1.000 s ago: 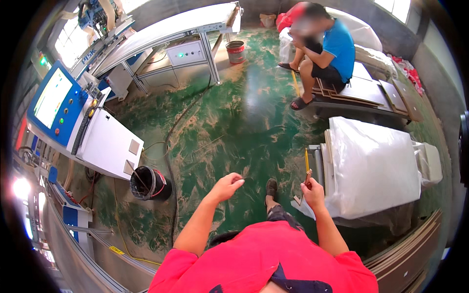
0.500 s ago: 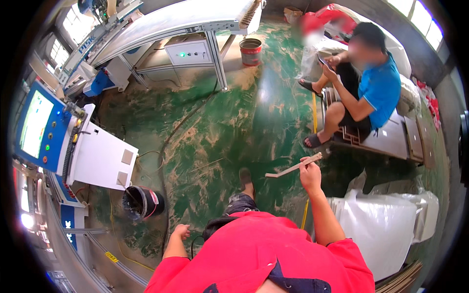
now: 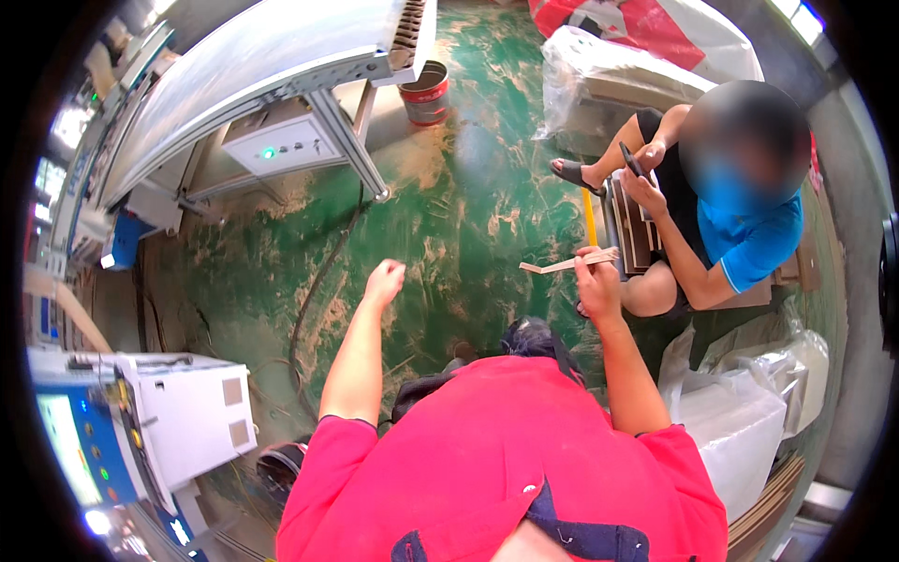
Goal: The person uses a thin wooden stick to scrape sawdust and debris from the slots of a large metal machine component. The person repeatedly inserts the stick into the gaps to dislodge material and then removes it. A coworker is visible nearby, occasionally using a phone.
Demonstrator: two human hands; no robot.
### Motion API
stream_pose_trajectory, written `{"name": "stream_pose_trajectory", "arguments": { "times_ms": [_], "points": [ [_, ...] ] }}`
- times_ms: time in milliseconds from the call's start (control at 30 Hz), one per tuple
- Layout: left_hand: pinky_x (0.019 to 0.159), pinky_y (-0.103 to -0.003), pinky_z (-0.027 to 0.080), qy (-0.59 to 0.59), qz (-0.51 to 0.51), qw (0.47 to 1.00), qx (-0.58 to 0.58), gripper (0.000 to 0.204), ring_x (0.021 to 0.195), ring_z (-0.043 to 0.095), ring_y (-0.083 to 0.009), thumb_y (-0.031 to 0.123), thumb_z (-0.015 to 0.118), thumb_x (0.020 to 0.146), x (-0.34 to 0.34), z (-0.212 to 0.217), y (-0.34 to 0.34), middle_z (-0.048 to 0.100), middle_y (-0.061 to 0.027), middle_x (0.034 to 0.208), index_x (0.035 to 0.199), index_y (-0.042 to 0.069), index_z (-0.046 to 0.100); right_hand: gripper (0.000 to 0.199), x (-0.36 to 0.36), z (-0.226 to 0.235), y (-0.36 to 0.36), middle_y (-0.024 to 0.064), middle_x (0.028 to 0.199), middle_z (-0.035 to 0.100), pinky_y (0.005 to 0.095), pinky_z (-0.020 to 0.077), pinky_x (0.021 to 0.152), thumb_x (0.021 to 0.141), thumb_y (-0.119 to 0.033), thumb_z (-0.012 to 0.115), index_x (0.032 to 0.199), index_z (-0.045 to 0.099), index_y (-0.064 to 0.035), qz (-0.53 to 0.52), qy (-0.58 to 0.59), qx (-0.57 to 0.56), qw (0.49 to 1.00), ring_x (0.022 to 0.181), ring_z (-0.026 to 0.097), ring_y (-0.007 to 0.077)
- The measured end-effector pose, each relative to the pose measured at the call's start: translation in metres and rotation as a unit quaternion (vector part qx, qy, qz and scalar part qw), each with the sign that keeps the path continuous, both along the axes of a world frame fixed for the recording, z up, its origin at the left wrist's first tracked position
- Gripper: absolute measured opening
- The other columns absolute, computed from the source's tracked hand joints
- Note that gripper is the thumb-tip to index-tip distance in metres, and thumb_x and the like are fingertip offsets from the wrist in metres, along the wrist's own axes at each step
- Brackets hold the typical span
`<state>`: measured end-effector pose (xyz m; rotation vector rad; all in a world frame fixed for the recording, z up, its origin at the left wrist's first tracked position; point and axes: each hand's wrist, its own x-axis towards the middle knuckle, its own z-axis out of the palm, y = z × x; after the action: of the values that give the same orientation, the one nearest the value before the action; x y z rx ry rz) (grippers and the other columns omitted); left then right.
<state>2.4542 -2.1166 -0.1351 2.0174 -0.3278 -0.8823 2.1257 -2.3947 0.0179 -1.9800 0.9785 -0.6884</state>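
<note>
My right hand (image 3: 599, 279) is closed around a few thin, light-brown wood strips (image 3: 559, 266). One end of the strips juts out to the left and is bent at the tip; the other end shows just right of my fingers. Out in front over the green floor, my left hand (image 3: 384, 282) has its fingers curled in, and no object shows in it. Both forearms reach forward from my red shirt (image 3: 506, 440). Just beyond my right hand sits a person in a blue shirt (image 3: 763, 239), holding a phone (image 3: 633, 161) in their own hands.
A conveyor table (image 3: 253, 70) with metal legs stands far left, with a red bucket (image 3: 426, 94) by its end. A control cabinet (image 3: 192, 412) is near left, beside a dark bucket (image 3: 281, 468). A cable (image 3: 318, 281) crosses the floor. Plastic-wrapped stacks (image 3: 730, 421) stand on my right.
I have moved forward, closer to the conveyor table and the seated person. My left hand has come up and forward from beside my body. The wood strips stay in my right hand.
</note>
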Motion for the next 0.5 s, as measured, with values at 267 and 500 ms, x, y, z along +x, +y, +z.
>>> {"name": "stream_pose_trajectory", "arguments": {
  "times_ms": [267, 500],
  "points": [
    [0.070, -0.030, 0.049, 0.093, -0.094, 0.991, -0.013, 0.027, 0.075, 0.058, -0.0138, 0.027, 0.060, 0.091, 0.085, 0.062, -0.185, 0.062, -0.0050, 0.089, 0.105, 0.004, 0.059, 0.018, 0.168, -0.027, -0.130, 0.0171, 0.087, 0.065, 0.0404, 0.0485, 0.070, 0.087, -0.020, 0.057, 0.097, 0.062, -0.0050, 0.035, 0.097, -0.005, 0.995, 0.080, 0.063, 0.0348],
    [0.078, -0.033, 0.049, -0.022, -0.018, 1.000, -0.003, 0.034, 0.084, 0.061, -0.0178, 0.033, 0.061, 0.088, 0.157, 0.125, -0.241, 0.066, -0.0092, 0.093, 0.104, 0.003, 0.062, 0.020, 0.340, 0.006, -0.253, 0.0195, 0.085, 0.065, 0.0400, 0.0487, 0.071, 0.088, -0.019, 0.057, 0.099, 0.061, -0.0027, 0.141, 0.120, -0.003, 0.983, 0.081, 0.064, 0.0338]
  ]
}}
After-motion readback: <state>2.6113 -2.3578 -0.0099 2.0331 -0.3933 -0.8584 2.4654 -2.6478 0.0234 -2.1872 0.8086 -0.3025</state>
